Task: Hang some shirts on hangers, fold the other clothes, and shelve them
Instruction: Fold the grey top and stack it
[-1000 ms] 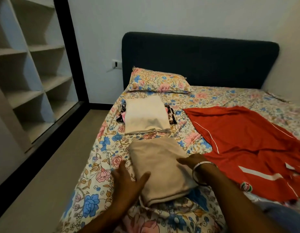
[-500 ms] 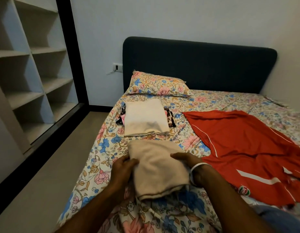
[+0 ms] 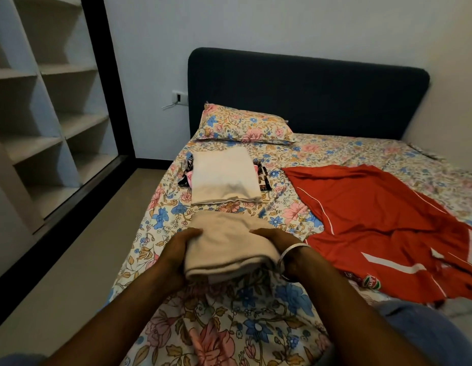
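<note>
A folded beige garment [image 3: 227, 244] is raised a little off the flowered bed [image 3: 161, 215]. My left hand [image 3: 178, 250] grips its left side and my right hand [image 3: 275, 240], with a bangle on the wrist, grips its right side. Beyond it lies a folded cream cloth [image 3: 223, 178] on top of a dark patterned garment [image 3: 262, 175]. A red shirt [image 3: 374, 223] with white stripes lies spread out unfolded to the right. White open shelves [image 3: 42, 122] stand at the left.
A flowered pillow [image 3: 242, 126] rests against the dark headboard [image 3: 308, 93]. A black frame [image 3: 71, 207] edges the shelving along the floor. A beige floor strip [image 3: 79, 260] runs between bed and shelves. A wall socket [image 3: 180, 97] sits left of the headboard.
Both hands went from resting flat on the beige garment to gripping its two sides, and the garment has come up off the bed.
</note>
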A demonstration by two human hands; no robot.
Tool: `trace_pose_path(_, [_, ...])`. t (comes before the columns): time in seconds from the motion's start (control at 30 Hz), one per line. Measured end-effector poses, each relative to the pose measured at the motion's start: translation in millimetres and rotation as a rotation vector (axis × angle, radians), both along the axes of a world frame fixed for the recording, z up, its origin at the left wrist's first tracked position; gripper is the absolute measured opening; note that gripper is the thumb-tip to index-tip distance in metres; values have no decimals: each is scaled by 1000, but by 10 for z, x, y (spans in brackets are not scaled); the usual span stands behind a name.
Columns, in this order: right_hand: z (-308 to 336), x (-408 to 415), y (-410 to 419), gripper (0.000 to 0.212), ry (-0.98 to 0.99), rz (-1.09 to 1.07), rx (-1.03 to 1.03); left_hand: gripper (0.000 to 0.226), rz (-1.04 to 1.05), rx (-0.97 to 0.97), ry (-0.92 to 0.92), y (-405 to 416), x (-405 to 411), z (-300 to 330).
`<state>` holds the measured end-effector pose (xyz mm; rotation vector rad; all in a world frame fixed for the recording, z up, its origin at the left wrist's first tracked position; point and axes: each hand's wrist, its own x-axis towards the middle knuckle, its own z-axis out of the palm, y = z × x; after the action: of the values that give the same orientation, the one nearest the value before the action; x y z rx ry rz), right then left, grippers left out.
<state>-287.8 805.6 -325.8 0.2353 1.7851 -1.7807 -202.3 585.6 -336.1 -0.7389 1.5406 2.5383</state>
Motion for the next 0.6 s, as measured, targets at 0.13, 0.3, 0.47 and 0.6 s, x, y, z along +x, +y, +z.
trace_pose_path(0.13, [-72, 170, -42, 55, -84, 60, 104, 47, -102, 65, -105, -72, 111, -100])
trace_pose_path(0.3, [149, 142, -110, 38, -16, 68, 42, 63, -146, -132, 15, -79, 87, 72])
trace_pose_path(0.47, [698, -135, -194, 16, 27, 64, -107, 47, -135, -113, 87, -289, -269, 465])
trace_pose_path(0.6, [1103, -725, -383, 26, 99, 98, -138, 54, -150, -251, 138, -495, -894, 863])
